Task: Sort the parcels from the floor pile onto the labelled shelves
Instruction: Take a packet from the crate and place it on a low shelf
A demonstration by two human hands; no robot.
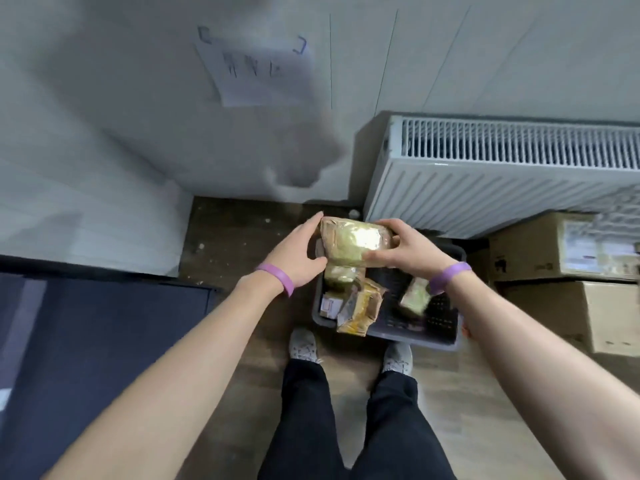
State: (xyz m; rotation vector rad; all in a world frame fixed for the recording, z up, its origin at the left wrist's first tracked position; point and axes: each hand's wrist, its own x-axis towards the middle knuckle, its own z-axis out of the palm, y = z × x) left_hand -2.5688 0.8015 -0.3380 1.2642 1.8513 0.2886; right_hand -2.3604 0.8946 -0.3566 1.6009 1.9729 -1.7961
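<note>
- Taped to the wall, upper left: paper sheet (256, 71), writing too blurred to read.
- Gripping the left end of the tan parcel (353, 242) with the left hand (301, 252): fingers over the far edge, thumb at the near edge.
- Tan parcel held up between both hands, above the black crate (450, 337); long axis roughly left-right, top face glared out.
- Gripping the right end with the right hand (401, 252): fingers curled over the top, thumb across the near face.
- More parcels (362, 306) lying in the crate, unsorted.
- Far right: radiator (502, 174), cardboard boxes (540, 251).
- No shelves in view; probably a turn needed first. Both hands equally near.
</note>
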